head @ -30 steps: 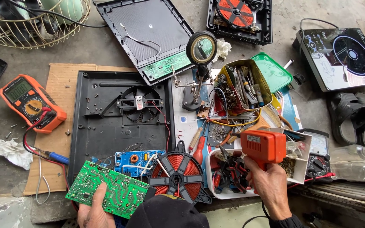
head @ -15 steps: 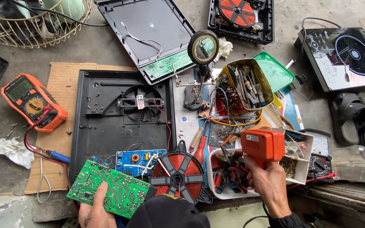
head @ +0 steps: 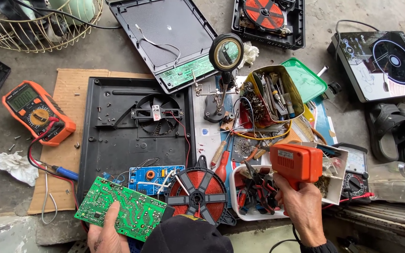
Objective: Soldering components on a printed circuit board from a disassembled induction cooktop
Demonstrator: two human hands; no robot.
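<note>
- Your left hand (head: 105,234) holds the green circuit board (head: 122,214) at about 7 o'clock in the view; the thumb lies across the board's near edge and the other fingers are hidden beneath it, so the grip closes on the board.
- Your right hand (head: 303,206) is at about 5 o'clock, its fingers wrapped tight around the handle of the orange soldering gun (head: 296,161), which stands upright with its body pointing toward 9 o'clock.
- Just beside the green board, toward 3 o'clock, lies the red-and-black induction coil (head: 201,190), and a small blue circuit board (head: 151,177) sits touching it at the coil's 10 o'clock.
- Under the soldering gun sits a white tray (head: 240,215) holding pliers and small tools.
- At 12 o'clock from the green board lies the black cooker base (head: 118,136) with a round fan (head: 157,114) set in it, resting on a sheet of cardboard (head: 43,187).
- The orange multimeter (head: 37,111) lies at 9 o'clock in the view, its red and black leads trailing toward the cardboard; a crumpled white tissue (head: 12,166) lies near it.
- A magnifier on a stand (head: 226,54) rises near the centre, at 12 o'clock from the coil, with a yellow tin of tools (head: 273,96) just beside it and a green lid (head: 305,79) behind that.
- At 2 o'clock sits a glass-topped cooker (head: 385,63); a black sandal (head: 390,129) lies below it.
</note>
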